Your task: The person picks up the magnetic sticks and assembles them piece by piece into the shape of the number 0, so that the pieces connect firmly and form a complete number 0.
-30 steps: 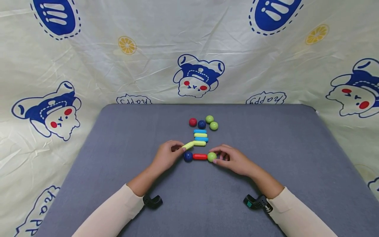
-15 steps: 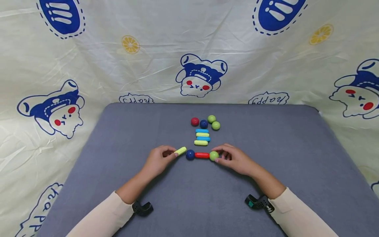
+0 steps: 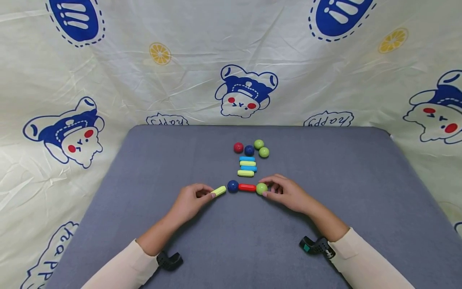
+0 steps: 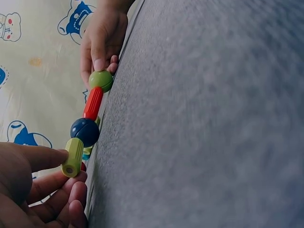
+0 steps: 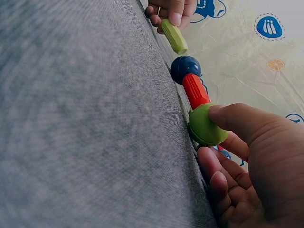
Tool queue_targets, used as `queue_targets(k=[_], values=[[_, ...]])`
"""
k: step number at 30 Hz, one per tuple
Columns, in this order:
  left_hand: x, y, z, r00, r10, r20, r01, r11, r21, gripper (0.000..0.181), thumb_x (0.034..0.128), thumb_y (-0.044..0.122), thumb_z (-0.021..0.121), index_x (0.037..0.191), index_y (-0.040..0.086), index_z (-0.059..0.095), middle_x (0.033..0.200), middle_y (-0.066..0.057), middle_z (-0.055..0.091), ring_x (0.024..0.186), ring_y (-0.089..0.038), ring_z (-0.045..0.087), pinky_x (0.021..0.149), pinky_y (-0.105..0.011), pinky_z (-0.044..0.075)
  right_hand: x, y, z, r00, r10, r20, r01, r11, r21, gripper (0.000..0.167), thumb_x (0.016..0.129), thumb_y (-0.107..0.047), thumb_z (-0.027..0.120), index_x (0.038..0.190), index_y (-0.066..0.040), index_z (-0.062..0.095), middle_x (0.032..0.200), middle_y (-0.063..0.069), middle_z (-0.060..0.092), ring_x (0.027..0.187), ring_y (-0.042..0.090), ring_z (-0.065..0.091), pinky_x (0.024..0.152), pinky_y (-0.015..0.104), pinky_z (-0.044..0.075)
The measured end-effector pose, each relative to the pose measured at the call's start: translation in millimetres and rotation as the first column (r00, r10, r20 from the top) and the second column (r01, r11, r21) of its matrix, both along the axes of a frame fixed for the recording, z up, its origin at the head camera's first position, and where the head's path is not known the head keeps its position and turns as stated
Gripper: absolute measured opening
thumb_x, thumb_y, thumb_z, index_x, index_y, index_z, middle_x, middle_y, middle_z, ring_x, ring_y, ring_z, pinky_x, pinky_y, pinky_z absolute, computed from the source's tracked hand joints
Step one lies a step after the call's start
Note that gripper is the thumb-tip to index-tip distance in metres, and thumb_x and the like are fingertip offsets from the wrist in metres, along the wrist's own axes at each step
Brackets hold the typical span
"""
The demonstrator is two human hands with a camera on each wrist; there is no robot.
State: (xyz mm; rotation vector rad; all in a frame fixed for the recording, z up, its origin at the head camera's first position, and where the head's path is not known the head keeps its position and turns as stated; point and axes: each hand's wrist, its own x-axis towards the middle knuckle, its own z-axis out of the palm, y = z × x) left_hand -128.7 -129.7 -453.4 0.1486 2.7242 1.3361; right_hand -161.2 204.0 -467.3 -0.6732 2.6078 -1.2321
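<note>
My left hand (image 3: 192, 200) pinches a yellow-green rod (image 3: 219, 191) between thumb and fingers. The rod's free end points at a dark blue ball (image 3: 233, 186), and the right wrist view shows a small gap between them. A red rod (image 3: 247, 187) joins that blue ball to a green ball (image 3: 261, 188) in a straight row on the table. At the row's right end, my right hand (image 3: 288, 194) holds the green ball, thumb on its near side. In the left wrist view the held rod (image 4: 72, 157) shows a round spot on its end face.
Behind the row lie blue rods (image 3: 249, 169) and yellow-green rods (image 3: 246, 173), stacked side by side. Beyond them sit a red ball (image 3: 238, 147), a blue ball (image 3: 249, 150) and two green balls (image 3: 264, 152). A patterned sheet (image 3: 195, 80) hangs behind the grey table (image 3: 173, 152).
My left hand has drawn the yellow-green rod away from the rod group, leftward and nearer, to beside the blue ball. My right hand stays at the green ball.
</note>
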Motion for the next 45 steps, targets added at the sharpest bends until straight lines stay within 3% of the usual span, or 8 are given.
queue_targets(k=[8,15,23,33,41,45], values=[[2.4,9.7,-0.6,0.999,-0.029,-0.02,0.028,0.999,-0.027,0.012,0.0926,0.022,0.075,0.1,0.013,0.077,0.089,0.0,0.072,0.076,-0.008,0.061,0.069,-0.028,0.051,0.4,0.2,0.4,1.0,-0.02,0.007,0.02,1.0,0.01,0.032,0.095,-0.026,0.072,0.127,-0.021,0.067,0.107,0.001,0.062,0.084,0.011,0.056,0.071,0.024,0.048],[4.3,16.0,-0.3,0.999,-0.034,0.043,0.032,0.999,0.034,0.014,0.0914,0.021,0.076,0.103,0.013,0.076,0.087,0.002,0.072,0.075,-0.009,0.061,0.068,-0.025,0.05,-0.5,-0.1,0.9,1.0,-0.014,0.013,0.014,1.0,0.008,0.032,0.096,-0.027,0.072,0.127,-0.02,0.067,0.107,0.002,0.062,0.084,0.011,0.055,0.072,0.024,0.047],[7.4,28.1,-1.1,0.993,-0.075,0.087,0.069,0.995,0.072,0.031,0.0881,0.025,0.08,0.116,0.013,0.07,0.093,0.003,0.071,0.08,-0.01,0.061,0.072,-0.024,0.051,0.0,-0.9,0.8,1.0,-0.017,0.002,0.017,1.0,0.008,0.032,0.096,-0.026,0.071,0.128,-0.02,0.067,0.108,0.002,0.062,0.084,0.011,0.055,0.072,0.024,0.047],[10.3,38.4,-3.5,0.992,-0.109,0.055,0.105,0.991,0.081,0.044,0.0854,0.03,0.083,0.121,0.01,0.065,0.09,0.003,0.069,0.076,-0.01,0.058,0.067,-0.021,0.048,-0.9,-1.2,-1.7,1.0,-0.026,-0.01,0.026,1.0,0.006,0.033,0.097,-0.025,0.071,0.129,-0.02,0.067,0.11,0.002,0.062,0.084,0.012,0.056,0.072,0.024,0.047],[6.6,36.6,-6.2,0.995,-0.089,0.043,0.084,0.99,0.115,0.027,0.0968,0.033,0.069,0.114,0.013,0.069,0.091,0.002,0.07,0.075,-0.009,0.06,0.065,-0.022,0.047,-1.2,-1.4,-0.6,0.999,-0.034,-0.011,0.034,0.999,0.022,0.034,0.097,-0.026,0.07,0.131,-0.02,0.066,0.112,0.003,0.062,0.085,0.011,0.056,0.073,0.024,0.048],[0.1,35.6,-6.2,0.997,-0.077,0.02,0.074,0.988,0.135,0.024,0.0973,0.029,0.069,0.114,0.012,0.069,0.094,-0.001,0.068,0.076,-0.01,0.06,0.066,-0.022,0.048,-0.7,-1.7,-0.3,0.999,-0.041,-0.008,0.041,0.999,0.031,0.035,0.097,-0.026,0.07,0.132,-0.02,0.066,0.112,0.003,0.062,0.085,0.011,0.056,0.073,0.024,0.048]])
